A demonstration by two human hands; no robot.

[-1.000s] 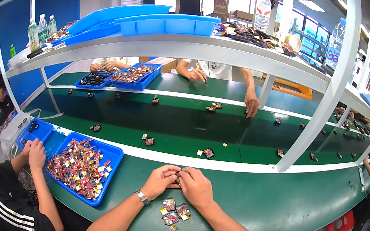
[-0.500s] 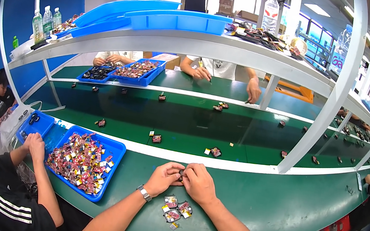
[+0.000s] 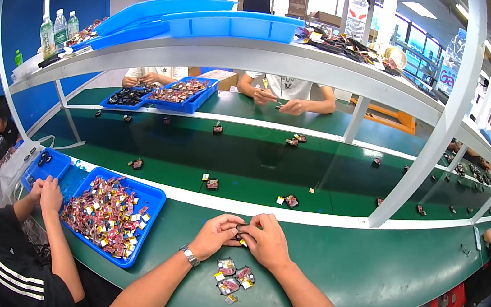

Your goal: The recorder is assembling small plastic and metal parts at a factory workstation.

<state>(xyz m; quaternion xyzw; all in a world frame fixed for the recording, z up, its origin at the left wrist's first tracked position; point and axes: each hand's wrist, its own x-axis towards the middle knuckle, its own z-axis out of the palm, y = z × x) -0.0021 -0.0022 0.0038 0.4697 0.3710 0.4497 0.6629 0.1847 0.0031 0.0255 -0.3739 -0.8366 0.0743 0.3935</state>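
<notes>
Above the green bench, my left hand (image 3: 216, 237) and my right hand (image 3: 266, 242) come together with bent fingers on one small dark plastic case (image 3: 241, 232). A yellow-and-white bit (image 3: 243, 242) shows at its lower side. The fingers cover most of the case. Just below my hands lie several small clear-and-black cases (image 3: 227, 286) with red circuit boards and yellow-white parts. A loose yellow-white part (image 3: 230, 300) lies beside them, nearest to me. My left wrist wears a metal watch.
Left of my hands stands a blue tray (image 3: 150, 228) heaped with red boards. A co-worker's hands (image 3: 46, 193) work beside it. Beyond a white rail (image 3: 312, 217), a green belt (image 3: 254, 183) carries scattered parts. A white post (image 3: 428, 126) rises at right, under a shelf holding blue trays.
The yellow-and-white bit now shows at the case between my fingers. Parts on the near belt have shifted slightly right. The person opposite has brought both hands together.
</notes>
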